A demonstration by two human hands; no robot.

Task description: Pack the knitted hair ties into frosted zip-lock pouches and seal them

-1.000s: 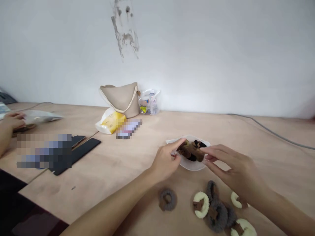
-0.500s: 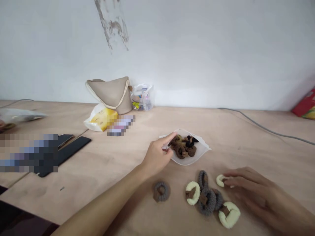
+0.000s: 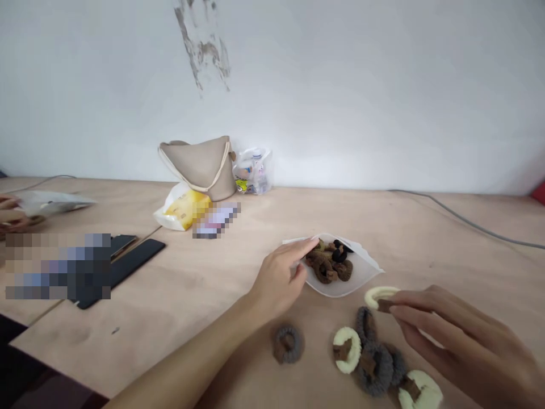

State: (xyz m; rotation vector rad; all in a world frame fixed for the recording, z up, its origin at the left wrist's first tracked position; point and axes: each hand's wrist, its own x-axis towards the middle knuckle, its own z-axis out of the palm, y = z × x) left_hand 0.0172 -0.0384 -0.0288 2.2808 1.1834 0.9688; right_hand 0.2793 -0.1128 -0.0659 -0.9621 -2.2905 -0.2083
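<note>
My right hand (image 3: 455,335) pinches a cream hair tie (image 3: 374,295) with a brown patch between thumb and fingers, just above the table. At the left edge of a white zip bag (image 3: 361,267) is my left hand (image 3: 281,278), index finger along the mouth and thumb below, gripping that side. Inside the open bag lie several brown, olive and black hair ties (image 3: 326,270). Between my hands and nearer to me rest several grey hair ties (image 3: 377,372) in a cluster, two more cream hair ties (image 3: 351,349) and a single grey hair tie (image 3: 292,343).
A beige handbag (image 3: 198,162), a yellow tissue pack (image 3: 187,207), a clear bag with a bottle (image 3: 255,173) and a blurred phone (image 3: 217,218) stand at the back left. A black phone (image 3: 136,261) lies left. Another person's hand (image 3: 12,216) shows far left. A grey cable (image 3: 460,218) runs right.
My right hand has lifted the cream hair tie off the table and moved it toward the bag. My left hand stays at the bag's edge. The view has shifted slightly.
</note>
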